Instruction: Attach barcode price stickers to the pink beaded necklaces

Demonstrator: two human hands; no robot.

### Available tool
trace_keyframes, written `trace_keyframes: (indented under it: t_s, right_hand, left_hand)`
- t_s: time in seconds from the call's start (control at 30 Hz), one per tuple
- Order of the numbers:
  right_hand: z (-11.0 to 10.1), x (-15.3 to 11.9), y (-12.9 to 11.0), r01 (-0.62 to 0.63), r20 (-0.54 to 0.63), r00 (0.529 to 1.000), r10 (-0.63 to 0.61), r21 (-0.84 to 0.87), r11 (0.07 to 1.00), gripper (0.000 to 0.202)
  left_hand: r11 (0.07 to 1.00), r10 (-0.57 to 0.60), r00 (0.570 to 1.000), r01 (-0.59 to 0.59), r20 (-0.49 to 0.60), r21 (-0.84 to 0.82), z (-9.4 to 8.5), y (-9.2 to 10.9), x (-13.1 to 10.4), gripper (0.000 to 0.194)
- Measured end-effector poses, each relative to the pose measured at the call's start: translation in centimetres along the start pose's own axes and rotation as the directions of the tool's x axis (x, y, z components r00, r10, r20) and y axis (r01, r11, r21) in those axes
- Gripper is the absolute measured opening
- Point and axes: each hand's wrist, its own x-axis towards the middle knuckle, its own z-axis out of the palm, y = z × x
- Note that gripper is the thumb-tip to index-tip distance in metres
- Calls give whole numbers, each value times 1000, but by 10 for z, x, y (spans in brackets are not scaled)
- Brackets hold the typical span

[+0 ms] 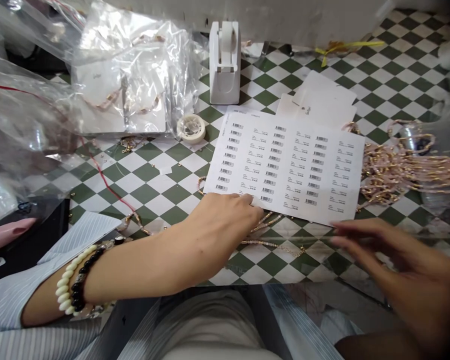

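Note:
A white sheet of barcode labels (285,165) lies tilted over beaded necklaces and cards. My left hand (221,230) is closed at its lower left edge, fingertips bent over the paper; its thumb is hidden. By the lower right corner is my right hand (393,265), thumb and forefinger apart, the forefinger at the paper's edge. Beneath the sheet's front edge, a beaded necklace (270,244) with a gold chain lies on the table. A large bundle of pink and gold beaded strands (393,172) rests to the right of the sheet.
Behind the sheet stand a white tape dispenser (225,65) and several white cards (318,97). A tape roll (191,128) lies near clear bags of carded jewellery (135,85). A red ribbon (101,175) crosses the checkered tabletop (172,200) on the left.

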Motion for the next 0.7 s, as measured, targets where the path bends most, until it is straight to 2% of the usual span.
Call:
trace_keyframes:
  t_s: [0.07,0.13,0.27,0.33,0.4,0.53,0.6,0.7]
  right_hand:
    - [9,0,-4,110,189,974,-123,76,991,20]
    - [14,0,-6,156,292,936,-195,151,976,16]
    - [18,-1,-3,186,293,928,-230,168,968,12]
    - [18,-2,0,200,303,923,-238,154,968,12]
    - [18,-3,1,226,312,915,-257,133,965,10]
    - [18,-4,1,273,317,904,-285,82,958,9]
    - [19,-3,2,285,312,904,-294,75,956,9]
    - [20,-1,4,318,254,913,-320,52,947,10]
  left_hand:
    - [999,34,996,-33,-86,9,2,2,3,19]
    - [994,98,988,-93,-120,49,5,7,9,16]
    - [970,113,991,-127,79,206,16,25,22,16]
    - [943,78,989,-113,123,312,26,33,21,18]
    - [908,65,995,-89,71,410,37,38,16,20]
    - [841,104,989,-30,-108,541,52,41,6,21]
    - [848,104,988,-29,-111,529,52,40,5,21]
    - [893,39,999,-20,-34,450,46,39,6,20]
